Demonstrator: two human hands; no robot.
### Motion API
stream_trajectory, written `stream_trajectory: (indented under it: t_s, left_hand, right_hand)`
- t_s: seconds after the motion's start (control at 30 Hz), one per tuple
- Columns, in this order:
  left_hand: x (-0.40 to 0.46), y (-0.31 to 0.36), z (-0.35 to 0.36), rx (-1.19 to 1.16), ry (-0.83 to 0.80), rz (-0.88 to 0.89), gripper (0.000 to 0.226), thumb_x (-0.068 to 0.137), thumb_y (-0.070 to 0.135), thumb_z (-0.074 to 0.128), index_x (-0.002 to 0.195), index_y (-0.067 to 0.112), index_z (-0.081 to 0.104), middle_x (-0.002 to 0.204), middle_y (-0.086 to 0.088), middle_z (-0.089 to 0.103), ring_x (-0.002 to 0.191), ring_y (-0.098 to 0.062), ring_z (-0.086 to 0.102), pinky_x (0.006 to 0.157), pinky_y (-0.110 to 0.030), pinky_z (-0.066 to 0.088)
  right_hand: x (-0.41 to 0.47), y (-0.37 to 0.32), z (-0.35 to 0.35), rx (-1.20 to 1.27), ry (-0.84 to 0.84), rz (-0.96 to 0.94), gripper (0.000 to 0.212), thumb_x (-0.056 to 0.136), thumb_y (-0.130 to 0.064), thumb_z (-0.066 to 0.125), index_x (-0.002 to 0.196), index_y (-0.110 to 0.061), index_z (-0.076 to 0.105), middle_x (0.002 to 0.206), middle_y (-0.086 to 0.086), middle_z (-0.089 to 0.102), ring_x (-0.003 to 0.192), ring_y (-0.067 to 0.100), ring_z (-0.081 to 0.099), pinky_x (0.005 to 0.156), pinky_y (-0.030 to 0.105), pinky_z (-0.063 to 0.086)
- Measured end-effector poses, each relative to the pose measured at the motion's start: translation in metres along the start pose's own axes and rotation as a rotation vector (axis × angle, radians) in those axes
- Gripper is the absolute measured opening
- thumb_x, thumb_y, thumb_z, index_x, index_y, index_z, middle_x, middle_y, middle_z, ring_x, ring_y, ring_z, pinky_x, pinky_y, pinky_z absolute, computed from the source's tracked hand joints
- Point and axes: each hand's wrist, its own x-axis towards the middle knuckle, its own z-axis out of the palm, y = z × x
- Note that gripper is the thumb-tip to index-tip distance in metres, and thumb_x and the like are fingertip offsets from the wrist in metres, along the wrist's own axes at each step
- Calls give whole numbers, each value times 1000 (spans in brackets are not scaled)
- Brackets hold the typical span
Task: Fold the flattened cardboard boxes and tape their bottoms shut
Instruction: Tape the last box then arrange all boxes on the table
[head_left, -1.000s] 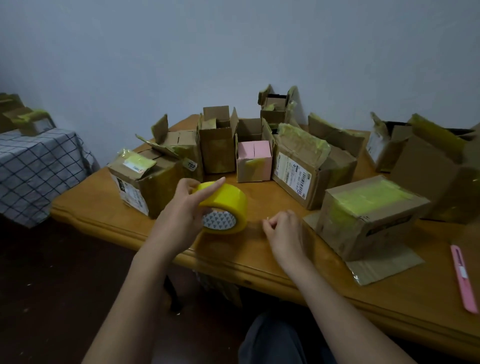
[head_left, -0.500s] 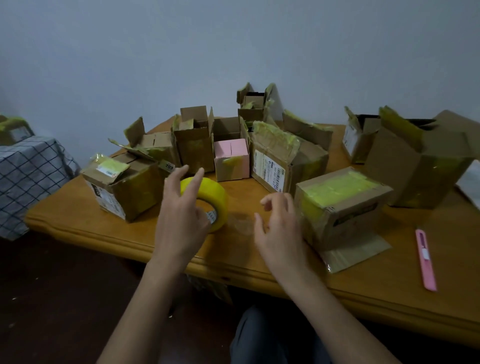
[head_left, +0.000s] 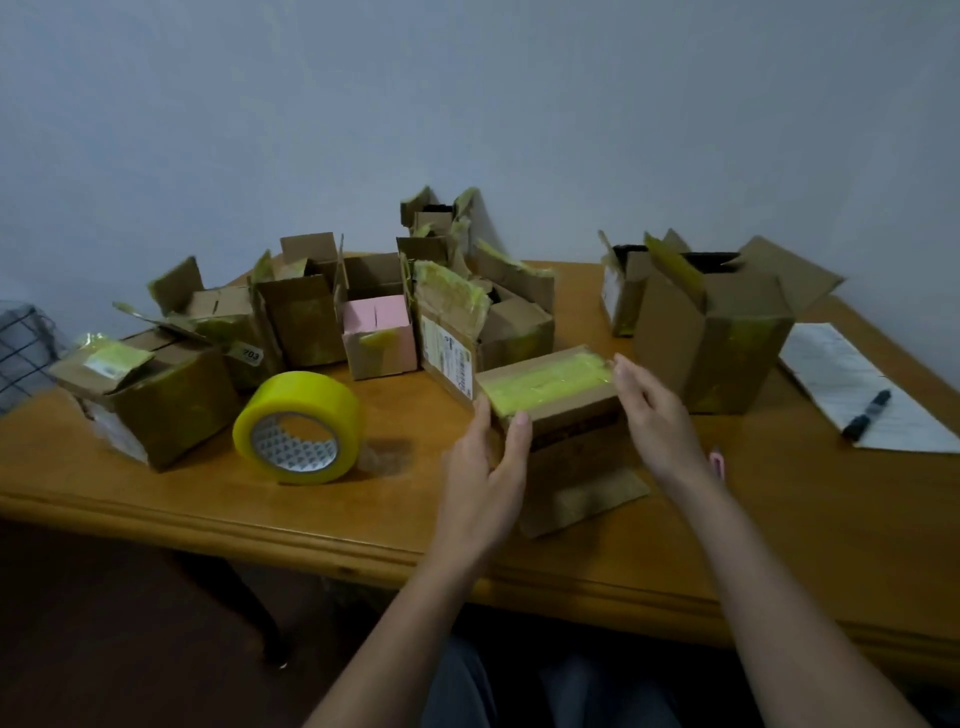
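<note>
Flanking taped box (head_left: 550, 382): left hand (head_left: 485, 467), right hand (head_left: 657, 415)

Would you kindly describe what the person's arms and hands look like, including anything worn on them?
Both forearms are bare up to the bottom edge of the picture, with no sleeves in view. The left hand and the right hand wear no gloves, and no rings, watch or bracelets show. The fingers are slim, with short nails as far as the blur allows.

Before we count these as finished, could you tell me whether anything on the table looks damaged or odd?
The brown cardboard boxes at the back have ragged, bent flaps with torn yellow tape; otherwise nothing stands out.
</note>
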Motion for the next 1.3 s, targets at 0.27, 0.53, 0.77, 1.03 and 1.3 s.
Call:
stream_trajectory:
  t_s: [0.27, 0.53, 0.77, 1.03, 1.3]
  left_hand:
    - [18, 4, -4, -150, -30, -250, 88, 78, 75, 35, 148, 22, 44, 133, 8, 57, 125, -4, 50, 92, -22, 47]
    - [35, 11, -9, -87, -156, -486, 66, 103, 55, 22, 150, 10, 35, 141, -12, 51, 129, -27, 47, 110, -46, 38]
    - [22, 20, -28, -398, -220, -558, 31, 104, 28, 45, 126, 8, 53, 128, -12, 60, 119, -24, 56, 106, -40, 42]
    - [4, 28, -44, -505, -249, -100, 75, 66, -7, 48, 136, 20, 46, 142, 5, 54, 129, -15, 53, 86, -35, 54]
    - [-6, -4, -34, -271, -189, -327, 27, 95, 42, 56, 118, 28, 49, 116, -4, 69, 95, -16, 72, 71, -34, 59]
  right_hand:
    - [-19, 7, 11, 62, -32, -7, 52, 95, -55, 44, 134, -24, 57, 106, -11, 67, 92, -2, 63, 61, 11, 47]
    - [-8, -10, 1, -144, -117, 84, 40, 103, -43, 33, 91, -22, 64, 89, -4, 66, 80, 7, 60, 56, 22, 40]
    - [-15, -23, -13, 93, -235, 239, 32, 98, -28, 43, 124, -17, 57, 134, 9, 56, 118, 24, 53, 106, 51, 40]
    - [-54, -48, -37, 414, -118, 6, 63, 89, -64, 46, 143, -29, 43, 124, -8, 60, 131, 22, 44, 108, 46, 33]
    - [-69, -18, -31, 278, -233, 145, 58, 69, -40, 81, 120, -46, 54, 123, -4, 57, 118, 17, 54, 85, 33, 52]
